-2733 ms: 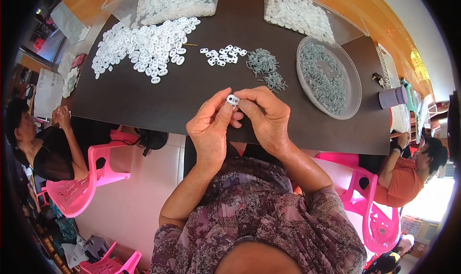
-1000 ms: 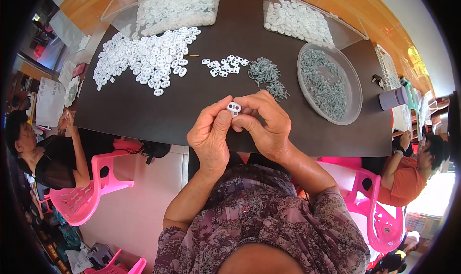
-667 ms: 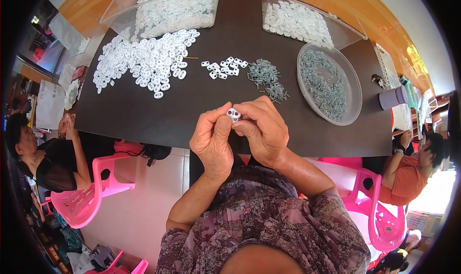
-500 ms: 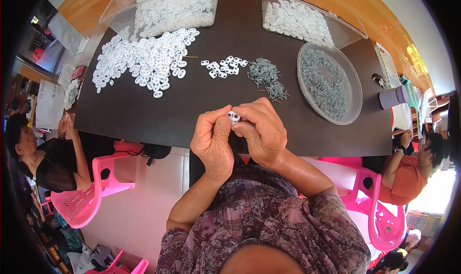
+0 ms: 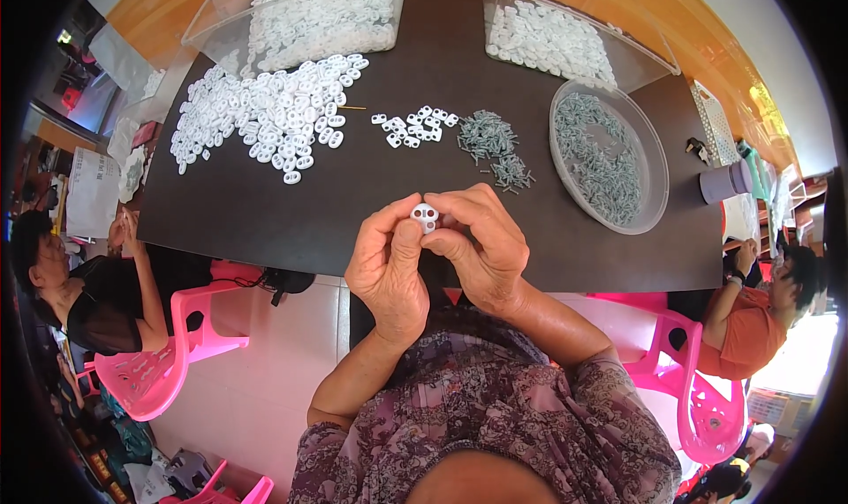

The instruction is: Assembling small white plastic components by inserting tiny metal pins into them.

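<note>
A small white plastic piece with dark round holes (image 5: 425, 216) is pinched between both my hands, just above the table's front part. My left hand (image 5: 389, 270) grips its left side with thumb and forefinger. On its other side the thumb and fingertips of my right hand (image 5: 481, 243) close on it. Beyond my hands lie a small cluster of white two-holed pieces (image 5: 415, 126) and a heap of grey screws (image 5: 488, 137). Farther left spreads a large pile of white oval two-holed pieces (image 5: 281, 120), with a thin brass-coloured rod (image 5: 353, 107) beside it.
A round clear tub (image 5: 658, 186) of grey screws stands on the right of the dark table (image 5: 353, 204). Clear bins (image 5: 389, 40) of white pieces stand at the back. A purple-grey cup (image 5: 725, 183) is far right. People sit on pink chairs (image 5: 181, 354) at both sides.
The white piece has turned so that more of its holed face shows. My hands have shifted only slightly, still gripping it.
</note>
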`<state>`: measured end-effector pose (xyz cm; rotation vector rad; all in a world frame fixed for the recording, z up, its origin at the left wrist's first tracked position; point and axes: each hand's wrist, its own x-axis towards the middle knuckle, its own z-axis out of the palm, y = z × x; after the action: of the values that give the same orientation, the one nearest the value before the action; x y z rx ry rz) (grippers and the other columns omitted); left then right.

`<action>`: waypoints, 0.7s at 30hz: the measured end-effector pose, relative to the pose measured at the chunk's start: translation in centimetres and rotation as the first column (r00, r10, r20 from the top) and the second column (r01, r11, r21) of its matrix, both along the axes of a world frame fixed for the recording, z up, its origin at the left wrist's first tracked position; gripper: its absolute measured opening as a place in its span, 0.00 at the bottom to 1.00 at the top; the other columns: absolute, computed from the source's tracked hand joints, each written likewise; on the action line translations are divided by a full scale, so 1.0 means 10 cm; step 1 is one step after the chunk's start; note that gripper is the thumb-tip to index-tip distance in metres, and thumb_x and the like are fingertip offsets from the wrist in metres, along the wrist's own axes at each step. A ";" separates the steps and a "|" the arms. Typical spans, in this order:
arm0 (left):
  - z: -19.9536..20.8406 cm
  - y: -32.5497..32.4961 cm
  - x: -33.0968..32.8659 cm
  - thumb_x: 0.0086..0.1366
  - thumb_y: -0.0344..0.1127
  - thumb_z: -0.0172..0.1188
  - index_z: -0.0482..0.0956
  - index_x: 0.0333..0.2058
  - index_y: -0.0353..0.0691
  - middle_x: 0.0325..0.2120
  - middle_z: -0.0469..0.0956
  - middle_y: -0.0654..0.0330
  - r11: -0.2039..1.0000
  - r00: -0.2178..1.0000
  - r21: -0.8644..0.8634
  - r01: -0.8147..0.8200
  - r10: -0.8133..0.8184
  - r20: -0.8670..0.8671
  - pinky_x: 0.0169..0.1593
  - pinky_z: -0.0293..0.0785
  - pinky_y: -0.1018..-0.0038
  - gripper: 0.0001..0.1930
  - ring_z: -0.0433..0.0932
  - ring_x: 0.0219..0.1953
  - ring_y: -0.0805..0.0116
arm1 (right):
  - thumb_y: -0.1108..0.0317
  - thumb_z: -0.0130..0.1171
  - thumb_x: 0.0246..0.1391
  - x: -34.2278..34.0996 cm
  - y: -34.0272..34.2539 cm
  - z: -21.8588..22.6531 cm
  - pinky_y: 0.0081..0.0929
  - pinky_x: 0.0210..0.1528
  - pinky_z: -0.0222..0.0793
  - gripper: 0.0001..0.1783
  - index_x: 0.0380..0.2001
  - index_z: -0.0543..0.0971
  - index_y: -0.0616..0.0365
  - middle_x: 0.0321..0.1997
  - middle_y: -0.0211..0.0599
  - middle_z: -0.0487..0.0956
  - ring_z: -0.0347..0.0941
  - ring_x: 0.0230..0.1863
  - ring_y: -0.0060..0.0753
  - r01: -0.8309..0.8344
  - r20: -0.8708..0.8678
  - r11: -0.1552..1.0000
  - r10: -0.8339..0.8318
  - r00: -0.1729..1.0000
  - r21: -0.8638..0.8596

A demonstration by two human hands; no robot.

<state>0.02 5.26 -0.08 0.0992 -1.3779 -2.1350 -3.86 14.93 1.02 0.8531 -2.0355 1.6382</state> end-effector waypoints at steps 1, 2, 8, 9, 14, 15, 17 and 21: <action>0.01 0.00 0.00 0.65 0.29 0.54 0.74 0.42 0.28 0.34 0.77 0.59 1.000 1.000 0.003 0.004 -0.004 -0.002 0.41 0.71 0.81 0.10 0.74 0.35 0.77 | 0.77 0.65 0.40 -0.01 0.00 -0.01 0.21 0.30 0.67 0.20 0.41 0.77 0.66 0.35 0.39 0.77 0.69 0.30 0.28 0.007 -0.032 1.000 -0.006 0.999 0.009; 0.02 0.00 0.00 0.65 0.29 0.54 0.74 0.42 0.28 0.34 0.77 0.59 1.000 1.000 0.007 0.009 -0.009 -0.004 0.41 0.71 0.81 0.10 0.74 0.35 0.77 | 0.77 0.65 0.40 -0.01 -0.01 -0.01 0.21 0.29 0.67 0.20 0.41 0.77 0.66 0.34 0.39 0.77 0.69 0.30 0.29 0.013 -0.063 1.000 -0.012 0.998 0.017; -0.03 -0.03 0.01 0.66 0.29 0.53 0.75 0.42 0.27 0.34 0.76 0.60 0.997 1.000 -0.073 0.002 -0.002 0.005 0.41 0.70 0.82 0.11 0.72 0.34 0.78 | 0.77 0.66 0.40 0.01 -0.04 0.00 0.25 0.29 0.68 0.18 0.38 0.76 0.66 0.33 0.40 0.77 0.70 0.30 0.35 0.055 -0.103 0.998 -0.051 0.993 0.039; -0.03 -0.04 0.01 0.66 0.29 0.53 0.75 0.42 0.27 0.34 0.76 0.60 0.997 1.000 -0.073 0.002 -0.002 0.005 0.41 0.70 0.82 0.11 0.72 0.34 0.78 | 0.77 0.66 0.40 0.01 -0.05 -0.01 0.25 0.29 0.68 0.18 0.38 0.76 0.66 0.33 0.40 0.77 0.70 0.30 0.35 0.055 -0.103 0.998 -0.051 0.993 0.039; -0.04 -0.03 0.02 0.66 0.30 0.53 0.75 0.42 0.28 0.35 0.74 0.62 0.998 0.999 -0.066 0.011 -0.014 -0.036 0.41 0.68 0.82 0.10 0.70 0.35 0.79 | 0.77 0.64 0.42 0.03 -0.06 -0.05 0.27 0.29 0.68 0.17 0.38 0.75 0.65 0.33 0.40 0.77 0.70 0.30 0.37 0.073 -0.112 0.996 -0.067 0.991 0.048; -0.04 -0.02 0.03 0.66 0.30 0.53 0.75 0.42 0.28 0.35 0.74 0.62 0.998 0.999 -0.065 0.012 -0.015 -0.035 0.41 0.68 0.82 0.10 0.70 0.35 0.79 | 0.77 0.64 0.42 0.03 -0.07 -0.05 0.27 0.29 0.68 0.17 0.38 0.75 0.65 0.33 0.40 0.77 0.70 0.30 0.37 0.073 -0.111 0.996 -0.067 0.992 0.049; -0.05 0.02 0.04 0.67 0.31 0.52 0.75 0.41 0.29 0.34 0.72 0.64 0.996 0.998 -0.086 -0.031 0.026 -0.055 0.41 0.67 0.82 0.10 0.69 0.35 0.80 | 0.76 0.64 0.43 0.04 -0.11 -0.07 0.28 0.30 0.68 0.16 0.38 0.74 0.64 0.33 0.40 0.76 0.70 0.30 0.38 0.093 -0.169 0.996 -0.089 0.982 0.016; -0.10 0.05 0.04 0.68 0.33 0.50 0.74 0.41 0.30 0.33 0.71 0.65 0.991 0.996 -0.120 -0.058 0.050 -0.068 0.40 0.66 0.83 0.11 0.68 0.34 0.81 | 0.76 0.63 0.44 0.05 -0.12 -0.09 0.29 0.31 0.68 0.15 0.37 0.74 0.64 0.33 0.41 0.76 0.70 0.30 0.39 0.114 -0.182 0.993 -0.110 0.977 0.012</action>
<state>0.39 5.73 -1.06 0.0185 -1.4471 -1.9877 -3.35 13.71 0.08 0.8466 -1.9424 1.4257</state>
